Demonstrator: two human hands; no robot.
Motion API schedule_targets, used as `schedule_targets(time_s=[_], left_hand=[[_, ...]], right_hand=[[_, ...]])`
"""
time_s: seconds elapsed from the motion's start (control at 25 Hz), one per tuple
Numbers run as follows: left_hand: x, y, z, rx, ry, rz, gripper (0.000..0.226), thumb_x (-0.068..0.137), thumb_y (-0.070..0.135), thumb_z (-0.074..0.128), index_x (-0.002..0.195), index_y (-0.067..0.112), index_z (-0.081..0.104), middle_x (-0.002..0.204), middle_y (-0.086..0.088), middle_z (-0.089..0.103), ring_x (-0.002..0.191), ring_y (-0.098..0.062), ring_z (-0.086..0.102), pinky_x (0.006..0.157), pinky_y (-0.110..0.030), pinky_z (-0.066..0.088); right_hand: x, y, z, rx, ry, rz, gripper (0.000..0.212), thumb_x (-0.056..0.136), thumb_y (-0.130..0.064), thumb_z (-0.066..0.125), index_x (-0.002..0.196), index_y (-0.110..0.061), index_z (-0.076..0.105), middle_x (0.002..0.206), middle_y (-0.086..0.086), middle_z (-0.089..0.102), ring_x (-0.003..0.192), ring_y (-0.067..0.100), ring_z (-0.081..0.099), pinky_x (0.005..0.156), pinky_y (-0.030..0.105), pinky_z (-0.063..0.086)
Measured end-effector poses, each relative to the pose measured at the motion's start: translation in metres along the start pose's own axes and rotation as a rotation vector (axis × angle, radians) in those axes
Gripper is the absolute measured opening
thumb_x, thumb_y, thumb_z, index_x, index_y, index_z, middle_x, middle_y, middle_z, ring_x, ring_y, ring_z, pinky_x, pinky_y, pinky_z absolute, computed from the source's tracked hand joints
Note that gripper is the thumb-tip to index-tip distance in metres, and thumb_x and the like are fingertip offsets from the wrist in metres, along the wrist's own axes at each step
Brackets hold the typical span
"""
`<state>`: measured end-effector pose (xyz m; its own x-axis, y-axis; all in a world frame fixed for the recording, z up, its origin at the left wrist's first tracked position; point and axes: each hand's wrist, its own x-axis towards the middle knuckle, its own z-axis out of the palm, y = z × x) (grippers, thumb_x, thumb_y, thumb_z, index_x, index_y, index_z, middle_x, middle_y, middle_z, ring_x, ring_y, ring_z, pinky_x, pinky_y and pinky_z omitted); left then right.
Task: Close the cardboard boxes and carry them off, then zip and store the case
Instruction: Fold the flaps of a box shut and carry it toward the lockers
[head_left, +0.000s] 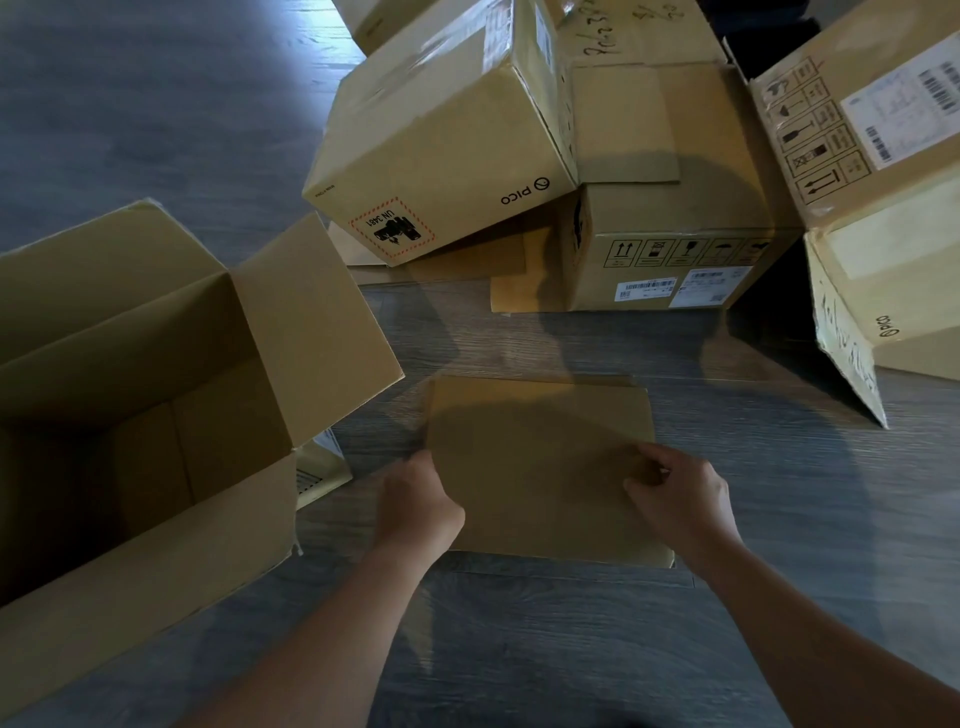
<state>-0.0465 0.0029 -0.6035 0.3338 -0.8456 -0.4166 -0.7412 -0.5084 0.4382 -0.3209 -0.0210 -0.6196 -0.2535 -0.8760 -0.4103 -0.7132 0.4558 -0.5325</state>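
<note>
On the bare floor (779, 493), both hands' fingers (644, 480) pinch the flat cardboard sheet's (540, 457) side edges.

Boxes ringed around a flat cardboard sheet (540, 467) on the floor (779, 519).

I see both hands at the sheet's near side, left hand (415, 499) on its left edge, right hand (680, 493) on its right; an open box (145, 395) lies left, a tilted box (441, 140) leans behind, against a labelled box (670, 249).
</note>
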Motion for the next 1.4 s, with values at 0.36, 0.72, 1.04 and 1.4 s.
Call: schedule_targets(time_s=[0.36, 0.72, 1.04, 1.4], left_hand=[[-0.013, 0.061, -0.02, 0.037, 0.11, 0.304, 0.028, 0.075, 0.002, 0.058, 0.103, 0.003, 0.058, 0.113, -0.013, 0.05, 0.106, -0.03, 0.05, 0.095, -0.037, 0.047], [-0.018, 0.107, -0.091, 0.173, 0.458, 0.488, 0.017, 0.074, 0.015, 0.059, 0.081, 0.012, 0.045, 0.094, -0.009, 0.05, 0.084, -0.026, 0.048, 0.073, -0.036, 0.04], [-0.001, 0.012, -0.213, 0.206, 0.509, 0.286, 0.027, 0.086, 0.021, 0.062, 0.069, 0.019, 0.042, 0.076, 0.001, 0.044, 0.071, -0.015, 0.046, 0.056, -0.024, 0.031], [-0.015, -0.127, -0.264, 0.19, 0.509, 0.085, 0.039, 0.084, 0.03, 0.077, 0.116, 0.013, 0.064, 0.101, 0.001, 0.066, 0.079, -0.007, 0.051, 0.056, -0.01, 0.028]], right_hand=[[-0.006, -0.008, -0.03, -0.174, 0.119, -0.132, 0.063, 0.09, -0.041, 0.067, 0.149, -0.023, 0.05, 0.148, 0.007, 0.047, 0.128, 0.034, 0.05, 0.103, 0.046, 0.044], [-0.014, -0.08, -0.095, -0.139, 0.324, -0.321, 0.064, 0.084, -0.041, 0.072, 0.143, -0.021, 0.057, 0.136, 0.013, 0.056, 0.117, 0.04, 0.058, 0.098, 0.048, 0.049], [-0.022, -0.227, -0.054, -0.263, 0.198, -0.65, 0.063, 0.084, -0.042, 0.073, 0.141, -0.02, 0.059, 0.135, 0.018, 0.058, 0.121, 0.042, 0.05, 0.106, 0.048, 0.04], [-0.071, -0.29, 0.033, -0.298, 0.017, -0.83, 0.045, 0.084, -0.04, 0.075, 0.118, -0.011, 0.07, 0.108, 0.013, 0.067, 0.097, 0.033, 0.06, 0.086, 0.039, 0.047]])
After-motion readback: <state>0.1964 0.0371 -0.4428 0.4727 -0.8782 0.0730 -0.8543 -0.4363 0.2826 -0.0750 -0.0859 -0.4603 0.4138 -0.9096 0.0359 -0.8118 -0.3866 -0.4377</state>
